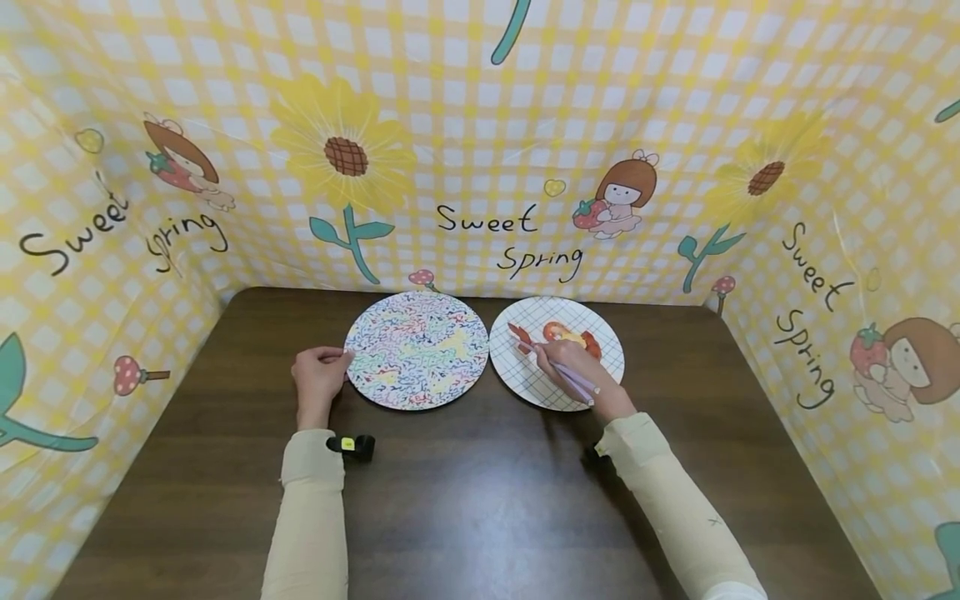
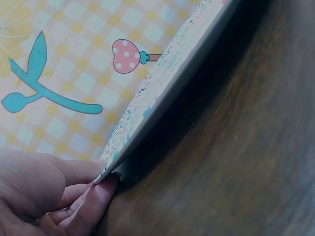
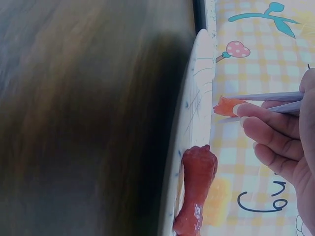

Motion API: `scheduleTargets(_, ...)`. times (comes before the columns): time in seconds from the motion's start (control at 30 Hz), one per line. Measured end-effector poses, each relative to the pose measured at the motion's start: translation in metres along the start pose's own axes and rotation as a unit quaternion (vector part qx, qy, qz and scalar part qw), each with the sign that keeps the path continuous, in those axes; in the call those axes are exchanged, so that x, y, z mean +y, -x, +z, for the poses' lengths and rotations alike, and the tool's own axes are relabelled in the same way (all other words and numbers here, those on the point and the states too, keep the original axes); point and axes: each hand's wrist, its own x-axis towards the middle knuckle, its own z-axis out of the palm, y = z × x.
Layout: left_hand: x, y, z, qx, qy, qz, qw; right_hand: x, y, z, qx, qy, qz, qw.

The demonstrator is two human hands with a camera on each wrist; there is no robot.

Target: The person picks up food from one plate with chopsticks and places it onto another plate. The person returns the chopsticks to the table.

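Observation:
My left hand (image 1: 320, 382) pinches the left rim of a round plate (image 1: 416, 350) with multicoloured squiggles. In the left wrist view, the thumb lies on top of this plate's rim (image 2: 142, 115) and fingers are below. My right hand (image 1: 566, 362) holds pale purple chopsticks (image 1: 577, 383) above a white plate with a blue grid (image 1: 517, 375). Between the chopstick tips is a small reddish-orange food piece (image 3: 225, 106), its kind unclear. On the grid plate lie a glossy brown-red, drumstick-like piece (image 3: 198, 189), a yellow piece (image 3: 216, 201) and a curved orange piece (image 1: 553, 330), partly hidden by my right hand.
Both plates stand side by side, rims about touching, near the back of a dark brown wooden table (image 1: 465, 500). Yellow checked cloth (image 1: 487, 150) with flowers and lettering walls the back and both sides. A black band (image 1: 360, 447) is on my left wrist.

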Motion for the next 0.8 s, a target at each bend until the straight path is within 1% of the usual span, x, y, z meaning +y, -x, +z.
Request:
scheduleTargets(0.2,0.001,0.002,0.0,0.001,-0.004,0.002,1.0,-0.005,-0.002,0.003,0.001,-0.021,0.01,1.0)
scheduleTargets(0.27,0.001,0.002,0.0,0.002,-0.002,0.004,1.0,-0.005,-0.003,0.004,0.005,-0.028,0.006,1.0)
scheduleTargets(0.37,0.001,0.002,0.001,0.003,-0.001,0.006,1.0,-0.007,-0.005,0.005,-0.001,-0.04,0.008,0.999)
scheduleTargets(0.5,0.0,0.001,0.001,0.002,0.002,0.008,1.0,-0.015,-0.01,0.003,-0.018,-0.063,0.022,0.998)
scheduleTargets(0.6,0.0,0.001,0.001,0.003,0.003,0.008,1.0,-0.021,-0.014,0.003,-0.016,-0.071,0.023,0.997)
scheduleTargets(0.7,-0.001,0.001,0.001,0.002,0.002,0.005,1.0,-0.026,-0.018,0.006,-0.007,-0.07,0.01,0.997)
scheduleTargets(0.8,-0.001,0.001,0.001,0.002,0.002,0.003,1.0,-0.033,-0.021,0.007,0.0,-0.08,0.001,0.997)
